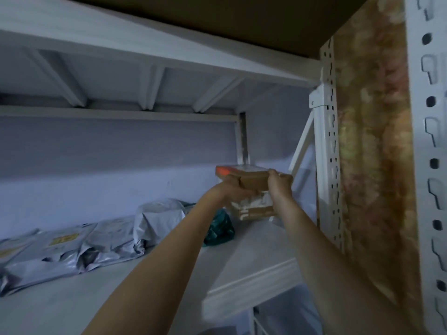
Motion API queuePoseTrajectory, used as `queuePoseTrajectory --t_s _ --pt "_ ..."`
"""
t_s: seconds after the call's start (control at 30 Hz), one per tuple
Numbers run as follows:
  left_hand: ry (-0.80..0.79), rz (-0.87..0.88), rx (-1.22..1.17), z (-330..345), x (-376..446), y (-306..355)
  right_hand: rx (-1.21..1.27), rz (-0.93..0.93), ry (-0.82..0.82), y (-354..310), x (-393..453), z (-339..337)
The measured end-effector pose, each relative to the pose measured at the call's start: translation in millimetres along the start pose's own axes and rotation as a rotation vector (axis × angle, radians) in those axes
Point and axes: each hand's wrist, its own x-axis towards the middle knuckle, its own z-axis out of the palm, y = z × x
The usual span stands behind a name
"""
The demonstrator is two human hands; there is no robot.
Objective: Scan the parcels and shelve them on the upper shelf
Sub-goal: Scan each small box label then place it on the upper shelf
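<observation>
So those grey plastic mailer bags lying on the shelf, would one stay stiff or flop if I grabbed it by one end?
Probably flop: the grey mailer bags lie crumpled and creased on the shelf, so the film looks soft. Their glossy sheen hints they may be slippery. Weight can't be judged from here.

A mottled brown wall panel stands beside a perforated white upright.
</observation>
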Motion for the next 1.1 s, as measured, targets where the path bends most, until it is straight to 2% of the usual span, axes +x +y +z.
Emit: queuePoseTrajectory --t_s 0.13,0.23,0.27,0.37,0.47,0.57,0.73,0.87,1.0,1.1 --pt "-0.025 -0.056 0.306 7 1 -4 -0.146 -0.014 -0.015 8 2 13" --pt "0.010 -0.123 0.348 14 20 -19 -0.374 -0.083 -0.037 12 0 26" --pt "0.032 -0.153 0.344 18 39 -30 -0.432 -0.068 -0.038 13 4 30" --pt "0.043 -0.187 0.330 41 107 -71 -0.488 0.129 -0.050 14 6 35" --pt "0.197 -0.258 0.335 42 50 -54 -0.445 0.083 -0.137 30 2 34" --pt "0.299 -0.330 0.382 42 35 -55 -0.510 -0.018 -0.194 43 -5 38" --pt "0.366 -0.318 0.401 44 31 -53 -0.604 0.077 -0.258 44 -11 41" --pt "0.420 -0.288 0.230 34 12 -48 -0.469 0.075 -0.191 40 -18 31" --pt "0.509 -0.136 0.049 22 -28 -37 -0.392 -0.094 -0.162 33 -52 11" --pt "0.542 -0.088 -0.151 21 -59 -35 -0.305 -0.147 -0.209 23 -95 -4"
